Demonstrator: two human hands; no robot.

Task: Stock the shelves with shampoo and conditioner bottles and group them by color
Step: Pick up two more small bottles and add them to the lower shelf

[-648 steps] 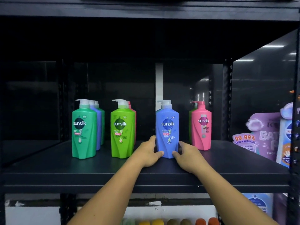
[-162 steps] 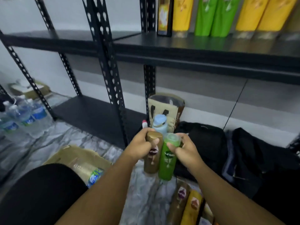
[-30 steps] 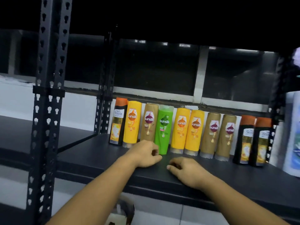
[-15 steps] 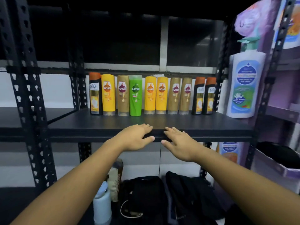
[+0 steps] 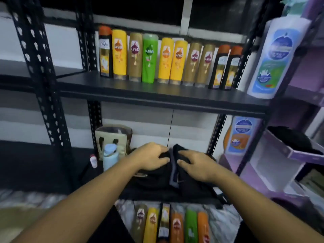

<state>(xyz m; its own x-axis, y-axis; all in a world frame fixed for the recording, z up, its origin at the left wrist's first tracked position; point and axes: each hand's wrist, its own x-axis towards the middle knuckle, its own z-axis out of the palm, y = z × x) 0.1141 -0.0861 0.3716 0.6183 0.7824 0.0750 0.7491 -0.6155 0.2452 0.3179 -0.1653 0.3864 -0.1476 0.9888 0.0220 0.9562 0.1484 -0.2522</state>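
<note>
A row of several bottles stands at the back of the black shelf: a dark orange-capped one, a yellow one, a brown one, a green one, two yellow, two brown and two dark orange-capped. Several more bottles lie side by side on the floor below, among them brown, yellow, orange and green. My left hand and my right hand hover empty, fingers apart, below the shelf, over the black bags.
A large white pump bottle stands at the shelf's right end beside a purple rack. A beige tote bag, a pale blue flask and a small white bottle sit on the bottom shelf. A black upright post stands on the left.
Both hands have left the shelf's front edge and dropped below it. My view has tilted down, bringing the bottles on the floor into sight.
</note>
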